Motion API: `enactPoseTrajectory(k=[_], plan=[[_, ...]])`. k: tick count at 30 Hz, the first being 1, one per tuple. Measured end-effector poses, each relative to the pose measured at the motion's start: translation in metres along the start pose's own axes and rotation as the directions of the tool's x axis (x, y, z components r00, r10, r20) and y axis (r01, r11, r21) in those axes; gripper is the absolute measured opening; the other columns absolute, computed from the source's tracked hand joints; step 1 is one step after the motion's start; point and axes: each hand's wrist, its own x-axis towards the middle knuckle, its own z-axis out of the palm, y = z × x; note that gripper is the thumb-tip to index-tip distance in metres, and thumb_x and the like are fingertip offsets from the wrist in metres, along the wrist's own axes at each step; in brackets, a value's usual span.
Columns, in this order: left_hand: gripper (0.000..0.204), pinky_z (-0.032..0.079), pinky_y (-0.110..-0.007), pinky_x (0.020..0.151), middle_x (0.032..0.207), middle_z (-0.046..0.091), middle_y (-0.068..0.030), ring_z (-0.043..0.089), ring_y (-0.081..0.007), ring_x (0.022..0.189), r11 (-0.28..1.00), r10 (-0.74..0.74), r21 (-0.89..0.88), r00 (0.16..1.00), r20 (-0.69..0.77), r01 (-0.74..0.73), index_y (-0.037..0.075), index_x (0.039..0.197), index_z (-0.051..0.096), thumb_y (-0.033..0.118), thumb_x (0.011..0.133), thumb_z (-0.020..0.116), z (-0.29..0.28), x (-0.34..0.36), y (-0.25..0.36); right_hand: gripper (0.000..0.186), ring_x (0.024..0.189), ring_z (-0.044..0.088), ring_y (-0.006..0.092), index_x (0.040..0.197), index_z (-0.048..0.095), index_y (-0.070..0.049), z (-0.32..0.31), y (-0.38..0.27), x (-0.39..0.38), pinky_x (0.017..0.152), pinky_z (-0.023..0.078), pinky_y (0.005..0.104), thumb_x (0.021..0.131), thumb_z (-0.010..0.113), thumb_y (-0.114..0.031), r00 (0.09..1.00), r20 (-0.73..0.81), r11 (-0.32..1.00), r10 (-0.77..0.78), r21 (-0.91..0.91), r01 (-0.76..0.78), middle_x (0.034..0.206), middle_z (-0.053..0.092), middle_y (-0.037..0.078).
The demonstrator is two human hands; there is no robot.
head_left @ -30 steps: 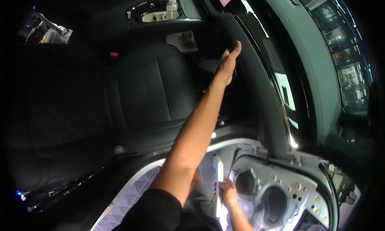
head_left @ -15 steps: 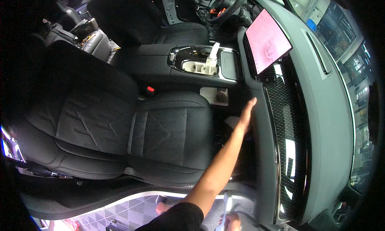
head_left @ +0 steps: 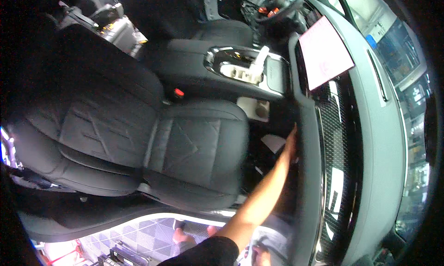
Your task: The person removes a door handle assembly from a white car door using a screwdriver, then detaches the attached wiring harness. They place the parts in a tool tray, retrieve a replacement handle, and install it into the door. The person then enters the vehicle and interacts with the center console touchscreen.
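My left arm reaches across the footwell. My left hand (head_left: 291,146) is at the lower edge of the grey and black dashboard (head_left: 307,173), partly under it, with its fingers mostly hidden in shadow. At the bottom edge, my right hand (head_left: 262,256) is closed around a pale, elongated thing (head_left: 250,253), blurred and mostly cut off. A black passenger seat (head_left: 194,150) lies to the left of my left arm. Beyond my left hand, a light open compartment (head_left: 253,108) sits low on the side of the centre console (head_left: 185,58).
A lit centre screen (head_left: 326,53) stands out from the dashboard. A white object (head_left: 260,65) stands in the console's cup holder area. The far side has a steering wheel (head_left: 289,9) with exposed wiring near it. The door sill (head_left: 138,224) edges a patterned floor (head_left: 148,238).
My left hand has moved down and in under the dashboard edge, its fingers now less visible. The view has shifted slightly. My right hand still holds the pale thing, lower in view.
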Motion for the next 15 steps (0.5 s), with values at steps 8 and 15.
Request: enactPoseTrajectory(k=[8, 15], plan=[[0.054, 0.054, -0.040, 0.090, 0.114, 0.068, -0.0059, 0.065, -0.0216, 0.099, 0.983, 0.126, -0.152, 0.985, 0.119, -0.107, 0.012, 0.131, 0.061, 0.053, 0.106, 0.038, -0.014, 0.031, -0.032, 0.035, 0.067, 0.065, 0.0283, 0.124, 0.051, 0.007, 0.001, -0.054, -0.043, 0.064, 0.054, 0.0384, 0.091, 0.052, -0.004, 0.993, 0.082, 0.944, 0.083, 0.314, -0.105, 0.086, 0.067, 0.019], [0.054, 0.052, -0.041, 0.090, 0.116, 0.068, -0.0076, 0.065, -0.0223, 0.100, 0.985, 0.174, -0.019, 0.983, 0.050, -0.174, 0.010, 0.130, 0.062, 0.053, 0.104, 0.042, -0.015, 0.029, -0.011, 0.039, 0.063, 0.065, 0.0279, 0.127, 0.047, 0.008, -0.009, -0.016, -0.044, 0.060, 0.055, 0.0390, 0.090, 0.052, -0.001, 0.997, -0.003, 0.977, 0.078, 0.200, -0.076, 0.088, 0.069, 0.021]])
